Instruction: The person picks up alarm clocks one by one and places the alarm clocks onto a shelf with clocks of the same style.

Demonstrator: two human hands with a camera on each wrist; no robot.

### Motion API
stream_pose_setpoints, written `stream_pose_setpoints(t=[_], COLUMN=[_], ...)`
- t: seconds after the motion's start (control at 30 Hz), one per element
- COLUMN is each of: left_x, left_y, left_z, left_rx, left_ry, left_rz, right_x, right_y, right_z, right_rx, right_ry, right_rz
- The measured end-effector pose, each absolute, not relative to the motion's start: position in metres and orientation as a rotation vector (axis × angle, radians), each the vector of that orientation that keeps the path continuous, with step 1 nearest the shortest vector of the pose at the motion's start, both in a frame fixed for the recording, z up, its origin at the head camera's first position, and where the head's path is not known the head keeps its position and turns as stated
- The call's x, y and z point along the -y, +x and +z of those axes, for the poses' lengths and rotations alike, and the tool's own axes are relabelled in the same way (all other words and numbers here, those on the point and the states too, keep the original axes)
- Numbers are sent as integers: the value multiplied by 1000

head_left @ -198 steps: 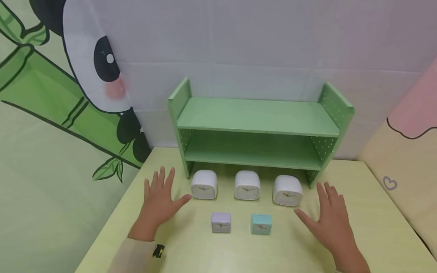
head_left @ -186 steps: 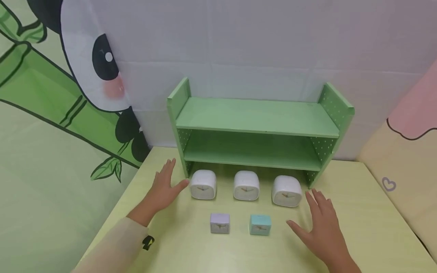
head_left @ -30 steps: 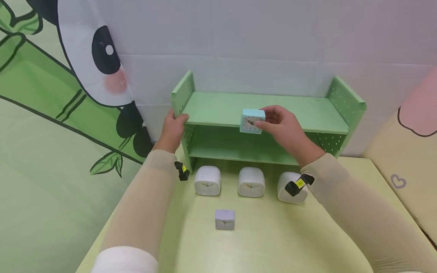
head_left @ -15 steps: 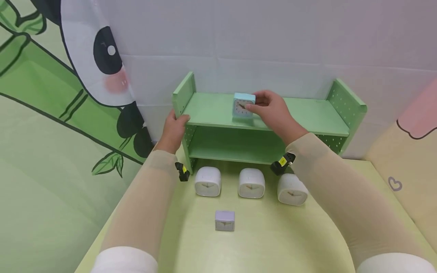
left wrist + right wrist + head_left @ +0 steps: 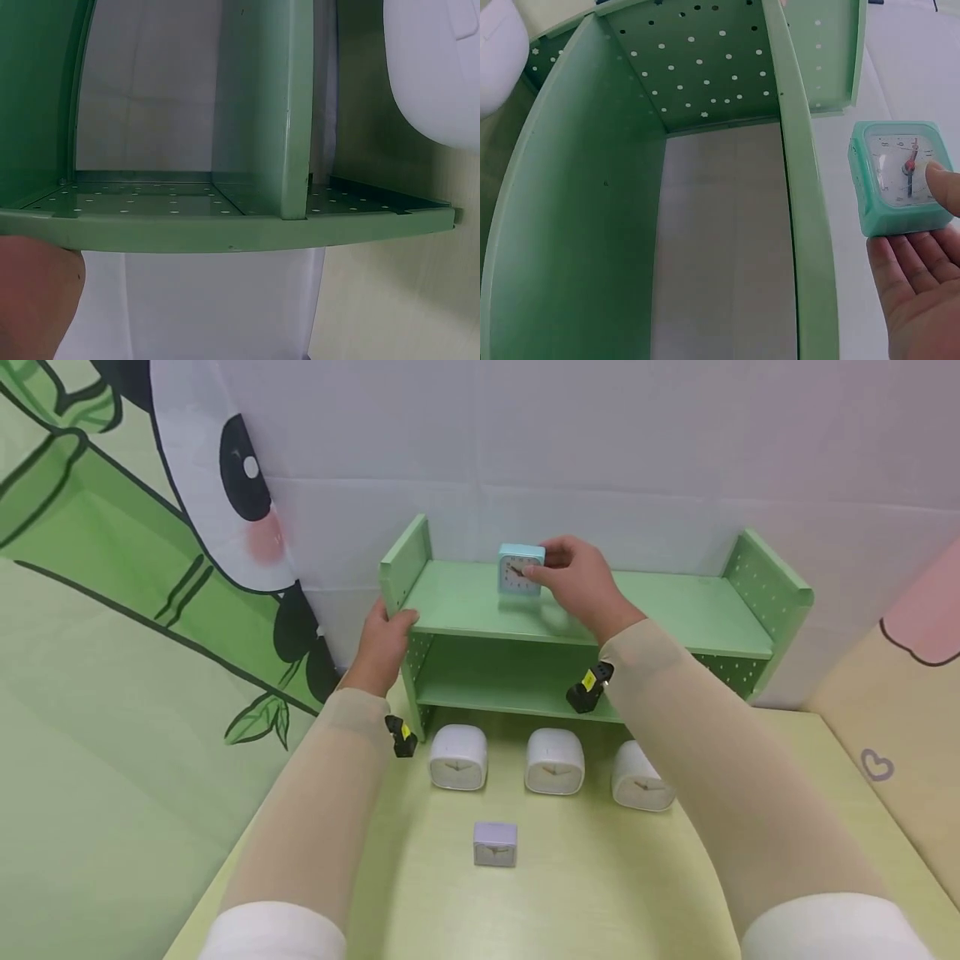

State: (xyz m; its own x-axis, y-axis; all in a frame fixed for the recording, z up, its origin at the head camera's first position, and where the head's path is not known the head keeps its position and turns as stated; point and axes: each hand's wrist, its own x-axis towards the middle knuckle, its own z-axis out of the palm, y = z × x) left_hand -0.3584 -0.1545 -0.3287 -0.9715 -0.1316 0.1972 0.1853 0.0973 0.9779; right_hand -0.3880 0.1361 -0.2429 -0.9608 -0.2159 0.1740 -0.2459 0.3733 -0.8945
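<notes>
A small teal alarm clock (image 5: 521, 570), dial facing me, is held upright by my right hand (image 5: 581, 583) at the top board of the green shelf (image 5: 652, 593). In the right wrist view the thumb lies on the front of the clock (image 5: 906, 176) and the fingers are under its lower side as seen there. I cannot tell whether the clock touches the board. My left hand (image 5: 382, 647) grips the shelf's left side panel, thumb in front; its other fingers are mostly hidden. In the left wrist view only a part of that hand (image 5: 34, 292) shows.
A purple alarm clock (image 5: 495, 845) stands on the pale yellow table (image 5: 540, 910). Behind it are three white clocks, the left one (image 5: 458, 758), the middle one (image 5: 554, 762) and the right one (image 5: 639, 778), partly behind my right sleeve. A fabric backdrop (image 5: 600, 443) hangs behind the shelf.
The teal clock has left the table in my right hand, gone up past the shelf's front edge, and lately back and left over the top board. My left hand has taken hold of the side panel.
</notes>
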Motion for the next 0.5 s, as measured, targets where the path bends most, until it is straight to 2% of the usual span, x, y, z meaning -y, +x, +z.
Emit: stream_pose_setpoints(t=[0.5], left_x=[155], left_y=[-362], left_z=[-333], left_rx=[2143], left_ry=[-66], left_rz=[-1971], right_x=[-129], right_y=[-404], right_z=[-246], right_rx=[2614], right_ry=[332], right_rz=[1693])
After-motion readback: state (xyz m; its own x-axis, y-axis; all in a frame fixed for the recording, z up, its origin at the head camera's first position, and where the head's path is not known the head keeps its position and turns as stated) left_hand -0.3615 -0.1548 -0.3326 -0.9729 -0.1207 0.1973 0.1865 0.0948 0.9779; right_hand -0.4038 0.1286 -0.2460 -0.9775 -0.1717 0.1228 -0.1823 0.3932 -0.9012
